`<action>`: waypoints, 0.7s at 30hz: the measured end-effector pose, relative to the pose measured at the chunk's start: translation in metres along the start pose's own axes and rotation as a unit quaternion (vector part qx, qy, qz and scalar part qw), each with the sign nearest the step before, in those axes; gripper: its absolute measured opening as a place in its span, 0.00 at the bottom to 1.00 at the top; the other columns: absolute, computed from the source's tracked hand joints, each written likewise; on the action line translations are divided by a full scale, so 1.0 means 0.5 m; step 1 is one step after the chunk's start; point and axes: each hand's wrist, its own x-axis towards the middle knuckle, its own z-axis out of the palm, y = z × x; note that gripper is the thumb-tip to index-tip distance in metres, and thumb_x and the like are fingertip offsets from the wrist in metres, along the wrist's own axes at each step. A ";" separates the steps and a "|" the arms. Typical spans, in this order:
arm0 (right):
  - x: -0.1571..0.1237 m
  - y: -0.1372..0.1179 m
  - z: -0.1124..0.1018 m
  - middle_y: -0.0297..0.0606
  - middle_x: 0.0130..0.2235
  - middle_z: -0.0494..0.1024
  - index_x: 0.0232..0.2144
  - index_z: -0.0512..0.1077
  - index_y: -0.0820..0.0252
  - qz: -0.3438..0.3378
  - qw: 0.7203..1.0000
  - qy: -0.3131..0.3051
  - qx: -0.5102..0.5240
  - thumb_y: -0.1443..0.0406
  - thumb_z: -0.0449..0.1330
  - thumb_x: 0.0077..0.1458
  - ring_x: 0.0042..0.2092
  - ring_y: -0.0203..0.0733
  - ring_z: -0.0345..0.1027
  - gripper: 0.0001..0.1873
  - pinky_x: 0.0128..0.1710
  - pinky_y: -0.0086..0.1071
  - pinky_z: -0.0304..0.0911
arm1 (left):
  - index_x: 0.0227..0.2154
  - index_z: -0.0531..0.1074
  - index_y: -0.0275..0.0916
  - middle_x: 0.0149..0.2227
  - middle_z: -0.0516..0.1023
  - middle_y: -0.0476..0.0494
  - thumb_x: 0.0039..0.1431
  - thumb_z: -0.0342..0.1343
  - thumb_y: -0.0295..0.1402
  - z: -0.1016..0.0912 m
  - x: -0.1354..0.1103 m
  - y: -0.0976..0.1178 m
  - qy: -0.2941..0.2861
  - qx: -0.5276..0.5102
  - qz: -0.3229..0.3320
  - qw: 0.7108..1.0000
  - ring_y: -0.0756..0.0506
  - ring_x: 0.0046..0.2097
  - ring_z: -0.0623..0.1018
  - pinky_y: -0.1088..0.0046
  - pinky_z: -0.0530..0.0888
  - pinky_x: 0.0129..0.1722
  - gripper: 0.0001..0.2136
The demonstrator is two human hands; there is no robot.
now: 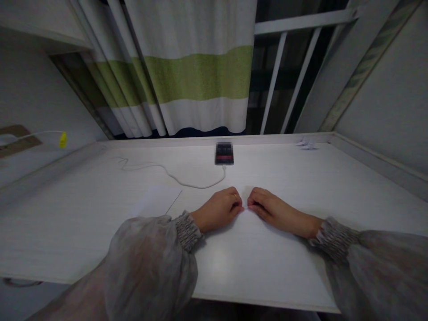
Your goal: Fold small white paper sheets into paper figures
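My left hand (221,208) and my right hand (272,210) meet low over the white desk, fingertips a small gap apart. Each is closed in a pinch. Between them shows a thin sliver of a small white piece (246,207), which looks like paper; most of it is hidden by the fingers. To the left of my left hand lies a flat white sheet of paper (152,199) with a dark line along its right edge, partly covered by my sleeve.
A dark device with a blurred screen (224,154) stands at the desk's back, a white cable (187,184) running left from it. Small folded white paper pieces (306,144) lie at the back right. A curtain (200,76) hangs behind the white desk (267,272).
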 end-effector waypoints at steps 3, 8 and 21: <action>0.000 -0.003 0.001 0.40 0.31 0.66 0.26 0.63 0.61 0.015 1.000 0.005 0.008 0.71 0.49 0.54 0.33 0.40 0.58 0.06 0.36 0.36 0.60 | 0.27 0.69 0.34 0.32 0.68 0.45 0.52 0.50 0.28 0.004 0.002 -0.002 0.006 -0.022 -0.021 1.000 0.50 0.34 0.69 0.74 0.67 0.37 0.04; 0.002 -0.003 0.003 0.41 0.34 0.63 0.25 0.61 0.60 0.061 0.998 0.007 0.035 0.71 0.48 0.54 0.36 0.40 0.58 0.06 0.38 0.37 0.60 | 0.24 0.69 0.33 0.32 0.67 0.45 0.51 0.51 0.28 0.012 0.003 -0.004 0.022 -0.047 -0.045 0.998 0.50 0.34 0.68 0.73 0.67 0.37 0.05; 0.018 0.006 0.009 0.39 0.35 0.62 0.20 0.61 0.60 0.117 0.988 -0.010 0.100 0.74 0.52 0.48 0.38 0.39 0.59 0.08 0.39 0.35 0.58 | 0.22 0.68 0.33 0.33 0.64 0.45 0.48 0.52 0.25 0.019 0.009 0.004 0.037 -0.111 -0.121 0.986 0.51 0.33 0.66 0.72 0.67 0.38 0.03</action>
